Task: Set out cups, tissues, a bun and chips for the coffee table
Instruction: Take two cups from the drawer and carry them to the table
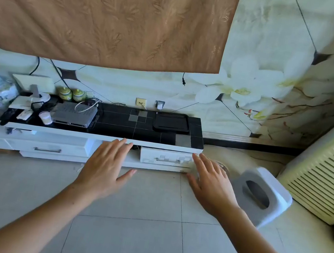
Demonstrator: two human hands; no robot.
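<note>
Just now both hands are stretched forward over the tiled floor, palms down, fingers straight and spread, holding nothing: the left hand and the right hand reach toward the low bench with its black tiled top. On that bench a white cup lies tipped beside a grey set-top box, well left of a black tray.

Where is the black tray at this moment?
In the head view, the black tray lies flat on the right end of the black-tiled TV stand top, below the wall socket and beyond both outstretched hands.
</note>
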